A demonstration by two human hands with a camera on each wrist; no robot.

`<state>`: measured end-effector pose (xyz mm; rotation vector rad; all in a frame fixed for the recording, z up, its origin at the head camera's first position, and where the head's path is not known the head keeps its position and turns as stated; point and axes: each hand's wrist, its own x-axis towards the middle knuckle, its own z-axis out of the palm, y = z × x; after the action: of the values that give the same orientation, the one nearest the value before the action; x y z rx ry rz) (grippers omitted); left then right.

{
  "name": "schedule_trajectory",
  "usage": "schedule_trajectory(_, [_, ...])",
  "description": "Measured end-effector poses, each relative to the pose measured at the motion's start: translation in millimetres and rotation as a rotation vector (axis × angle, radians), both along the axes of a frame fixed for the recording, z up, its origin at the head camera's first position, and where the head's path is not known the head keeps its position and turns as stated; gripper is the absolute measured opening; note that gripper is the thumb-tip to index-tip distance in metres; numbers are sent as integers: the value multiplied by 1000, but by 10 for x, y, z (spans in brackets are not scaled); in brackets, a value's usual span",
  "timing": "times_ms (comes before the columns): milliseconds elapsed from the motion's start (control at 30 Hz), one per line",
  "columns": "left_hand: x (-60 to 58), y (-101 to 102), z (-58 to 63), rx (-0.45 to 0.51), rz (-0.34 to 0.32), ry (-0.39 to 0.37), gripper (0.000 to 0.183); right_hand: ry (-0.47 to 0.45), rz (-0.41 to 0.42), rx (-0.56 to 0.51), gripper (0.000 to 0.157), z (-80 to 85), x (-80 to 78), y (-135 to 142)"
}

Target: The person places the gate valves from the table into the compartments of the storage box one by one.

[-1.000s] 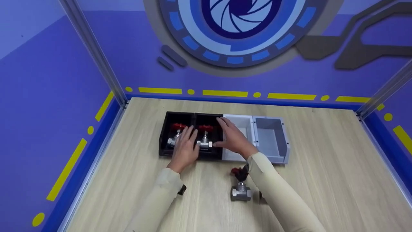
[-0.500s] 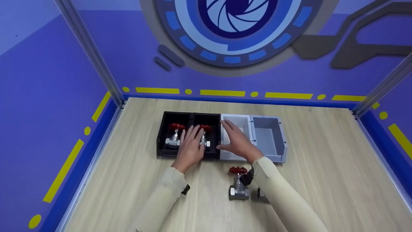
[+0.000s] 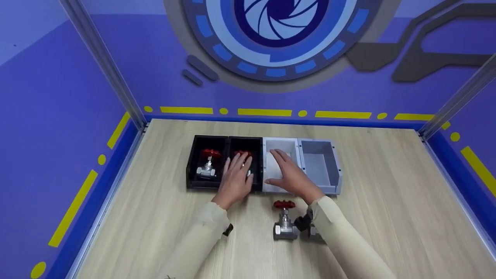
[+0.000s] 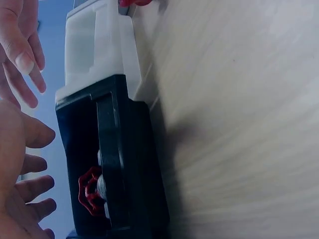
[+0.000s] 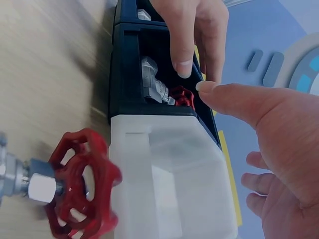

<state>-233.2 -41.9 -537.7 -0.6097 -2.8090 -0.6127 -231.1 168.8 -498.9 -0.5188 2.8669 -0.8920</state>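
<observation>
My left hand (image 3: 235,181) hovers over the second black bin (image 3: 255,162), fingers extended and holding nothing. Beneath it lies a gate valve with a red handwheel (image 5: 182,95), partly covered in the head view. Another such valve (image 3: 207,166) sits in the leftmost black bin (image 3: 192,162). My right hand (image 3: 292,177) is over the white bin (image 3: 271,186), thumb and fingers spread apart with nothing between them. In front of the bins a third valve (image 3: 285,224) stands on the table, its red handwheel (image 5: 82,186) large in the right wrist view.
A grey bin (image 3: 317,166) ends the row on the right. One more valve (image 3: 314,233) is mostly hidden behind the right wrist. The wooden table (image 3: 387,193) is bounded by blue-purple panels (image 3: 271,97) at the back and sides.
Both hands have shifted right: the left from between the black bins to over the second one, the right from the black bin's edge to over the white bin. The view has turned slightly.
</observation>
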Motion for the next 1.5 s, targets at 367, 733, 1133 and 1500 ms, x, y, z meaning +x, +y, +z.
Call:
schedule_trajectory(367, [30,168,3,-25,-68,-40,54,-23,-21,36,92,-57,128,90])
schedule_trajectory(733, [30,268,-10,-83,-83,-89,55,12,4,28,91,-87,295,141])
schedule_trajectory(1133, [43,307,-47,-95,-92,-112,59,-60,-31,-25,91,-150,516,216])
schedule_trajectory(1500, [39,356,-44,-94,-111,-128,65,-87,-57,1,97,-271,745,319])
